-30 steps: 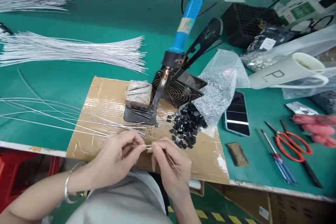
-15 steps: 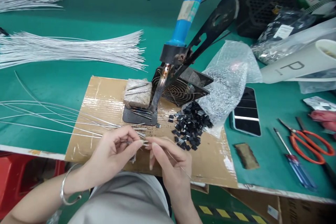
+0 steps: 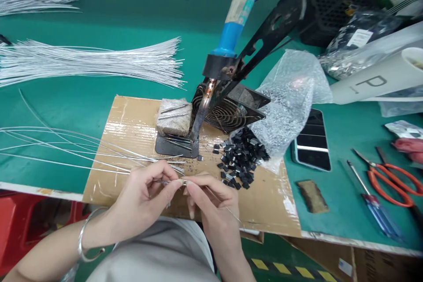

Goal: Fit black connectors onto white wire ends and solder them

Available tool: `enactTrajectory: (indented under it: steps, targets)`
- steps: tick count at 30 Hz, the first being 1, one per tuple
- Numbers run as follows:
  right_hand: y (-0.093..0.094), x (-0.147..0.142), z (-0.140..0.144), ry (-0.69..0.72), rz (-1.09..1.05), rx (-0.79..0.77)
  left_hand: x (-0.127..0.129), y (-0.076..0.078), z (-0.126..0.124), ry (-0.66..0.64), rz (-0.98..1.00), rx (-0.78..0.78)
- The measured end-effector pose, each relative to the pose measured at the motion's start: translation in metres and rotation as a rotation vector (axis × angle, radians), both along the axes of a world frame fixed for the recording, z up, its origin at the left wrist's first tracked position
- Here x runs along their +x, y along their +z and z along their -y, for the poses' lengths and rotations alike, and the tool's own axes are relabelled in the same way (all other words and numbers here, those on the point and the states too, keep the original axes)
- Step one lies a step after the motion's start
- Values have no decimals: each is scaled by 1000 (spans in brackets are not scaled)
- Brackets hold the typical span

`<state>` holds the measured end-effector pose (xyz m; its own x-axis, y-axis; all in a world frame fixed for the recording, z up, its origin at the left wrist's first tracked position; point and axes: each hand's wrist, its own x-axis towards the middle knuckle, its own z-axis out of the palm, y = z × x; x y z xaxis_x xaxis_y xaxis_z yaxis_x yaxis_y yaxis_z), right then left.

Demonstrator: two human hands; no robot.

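My left hand (image 3: 145, 198) and my right hand (image 3: 211, 205) meet fingertip to fingertip over the front edge of a taped cardboard sheet (image 3: 132, 128). The left hand pinches the end of a thin silver wire (image 3: 66, 158) that trails off to the left. The right hand pinches another thin wire (image 3: 224, 206) that runs back over its knuckles. Whatever sits between the fingertips is too small to make out. Just beyond the hands lies a pile of small black parts (image 3: 241, 158). A blue-handled soldering iron (image 3: 231, 35) leans in its stand, tip down on a dark metal plate (image 3: 176, 145).
Bundles of silver wires (image 3: 89, 61) lie on the green mat at left. A bubble-wrap bag (image 3: 287, 97), a phone (image 3: 310, 141), a brown block (image 3: 312, 196), a screwdriver (image 3: 373, 207) and orange scissors (image 3: 390, 178) lie to the right. A small fan (image 3: 224, 112) sits behind the iron.
The view has shifted slightly, so objects sit a little further right. Both hands stay pinched together at the cardboard's front edge, with only small finger movements.
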<state>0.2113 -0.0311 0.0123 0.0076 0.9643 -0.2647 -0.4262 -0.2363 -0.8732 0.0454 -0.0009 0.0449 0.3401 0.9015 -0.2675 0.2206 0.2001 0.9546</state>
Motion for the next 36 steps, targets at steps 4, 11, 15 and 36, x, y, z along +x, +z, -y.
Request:
enactTrajectory:
  steps: [4,11,15,36]
  targets:
    - [3,2,-1,10,-38,-58,0,2,0,-11,-19,5]
    - [4,10,-5,101,-86,-142,0,6,-2,-43,6,-7]
    - [3,11,-4,112,-99,-143,0,7,-2,-40,9,-40]
    - [0,10,1,32,25,10,2,7,-3,-2,24,-103]
